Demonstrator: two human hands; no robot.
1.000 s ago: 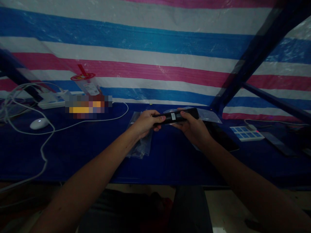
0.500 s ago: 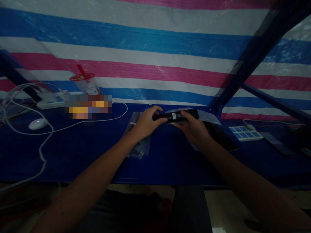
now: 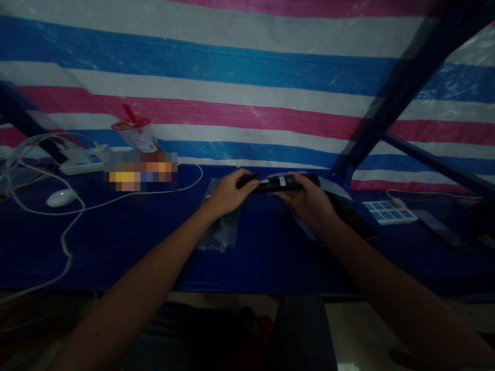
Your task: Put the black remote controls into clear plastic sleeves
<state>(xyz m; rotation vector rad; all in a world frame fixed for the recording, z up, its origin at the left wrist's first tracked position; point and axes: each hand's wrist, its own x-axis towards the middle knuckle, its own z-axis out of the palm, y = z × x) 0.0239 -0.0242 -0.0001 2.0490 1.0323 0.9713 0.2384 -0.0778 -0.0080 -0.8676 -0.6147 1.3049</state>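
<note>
Above the blue table, a long black device (image 3: 297,182), shaped like a remote control, lies level between my hands with small white labels facing up. My right hand (image 3: 309,201) is closed around its right part, thumb on top. At the other end my left hand (image 3: 232,191) pinches a black end piece (image 3: 247,179) that looks like a cover, slightly lifted and tilted. A pale strip shows on the device just beside it. Under my left wrist lies a clear plastic bag (image 3: 220,234); what it contains is unclear. More clear plastic (image 3: 334,186) lies behind and under my right hand.
A dark flat tablet-like panel (image 3: 353,219) lies by my right forearm, with a white power strip (image 3: 390,212) and a phone (image 3: 441,229) beyond. Leftward are a white mouse (image 3: 61,198), a loose white cable (image 3: 65,242) and a red-lidded cup (image 3: 137,136). A striped sheet (image 3: 247,72) hangs behind.
My left hand has shifted slightly left and closed on the black end piece, which now tilts up. A pale strip has come into view on the device. My right hand stays nearly still.
</note>
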